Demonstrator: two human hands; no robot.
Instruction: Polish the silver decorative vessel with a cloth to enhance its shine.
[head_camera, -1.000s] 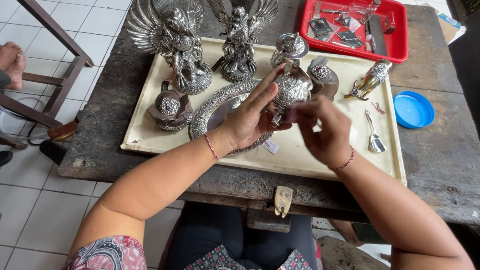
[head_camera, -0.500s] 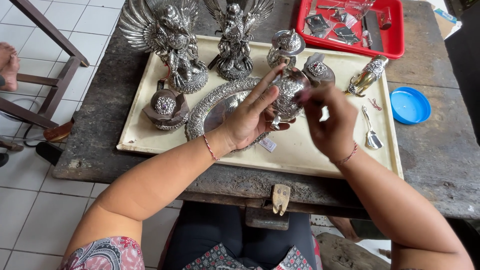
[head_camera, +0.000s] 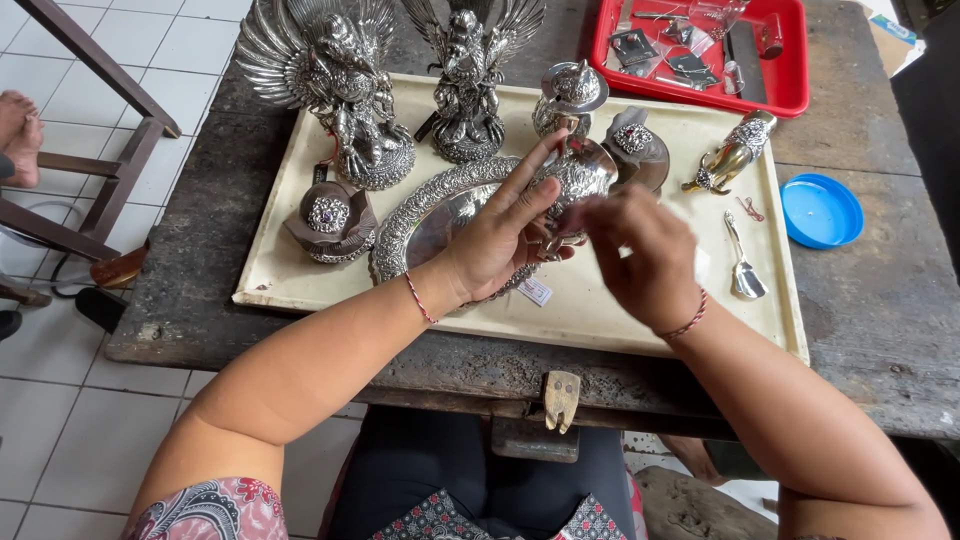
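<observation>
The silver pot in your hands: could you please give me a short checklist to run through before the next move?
1. Left hand has a grip on the silver pot: ok.
2. Right hand at the pot's side: ok; what its fingertips pinch: cannot tell.
3. Pot held above the cream tray, not beyond its edge: ok.
4. Embossed oval platter lies directly under the left hand: not ok if the pot slips.
5. Small spoon and winged statues apart from both hands: ok.
</observation>
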